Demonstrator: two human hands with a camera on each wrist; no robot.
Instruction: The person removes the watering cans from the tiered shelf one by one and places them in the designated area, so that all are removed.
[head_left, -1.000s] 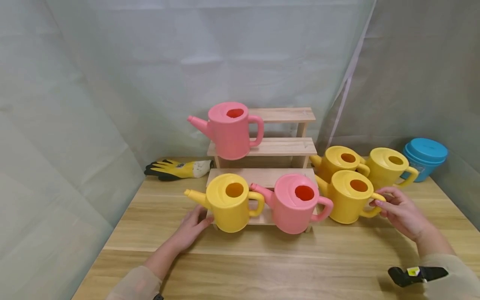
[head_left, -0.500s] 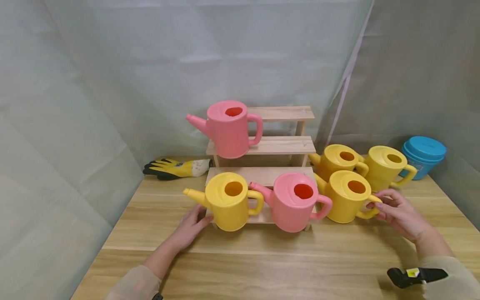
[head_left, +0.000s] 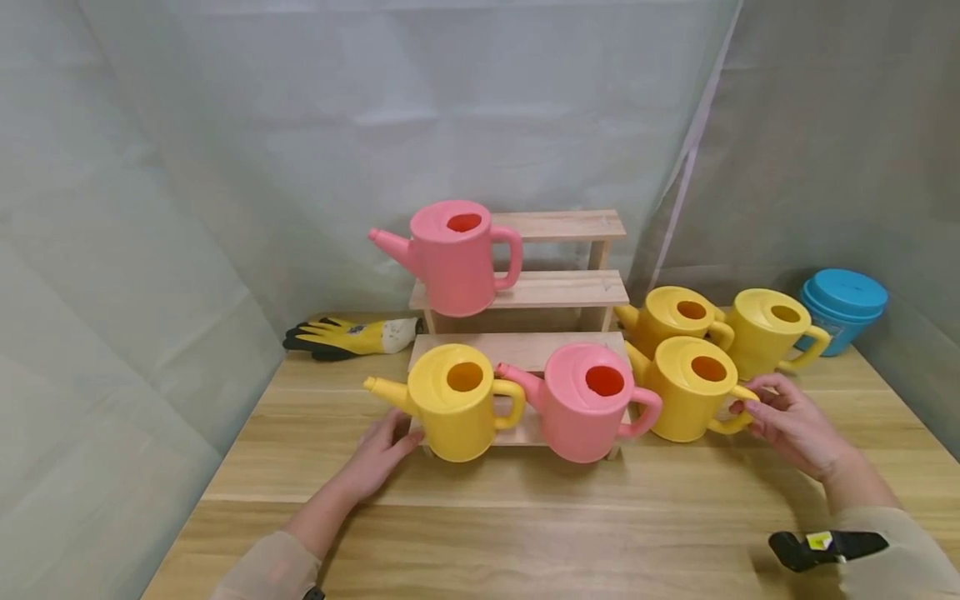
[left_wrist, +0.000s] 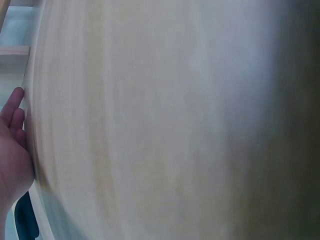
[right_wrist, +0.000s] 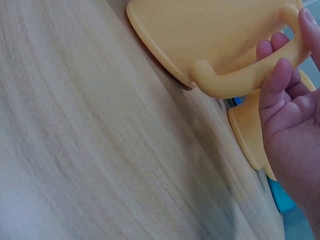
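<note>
In the head view my right hand (head_left: 797,427) grips the handle of a yellow watering can (head_left: 678,404) on the right of the table. The right wrist view shows thumb and fingers round that handle (right_wrist: 240,80), with the can's base close to the wood. My left hand (head_left: 378,457) rests at the left end of the lowest step of a wooden tiered shelf (head_left: 517,352), its fingertips partly hidden behind a yellow watering can's spout. That yellow can (head_left: 455,425) and a pink watering can (head_left: 581,421) stand on the lowest step. Another pink can (head_left: 457,271) stands higher up, at the left.
Two more yellow watering cans (head_left: 667,321) (head_left: 761,337) stand behind the gripped one, close together. A blue lidded tub (head_left: 840,308) is at the back right. Yellow and black work gloves (head_left: 352,337) lie left of the shelf. Pale cloth (head_left: 300,150) hangs round the table.
The gripped yellow can has shifted slightly left with my right hand. My left hand stays at the shelf, and the whole head view has drifted a little.
</note>
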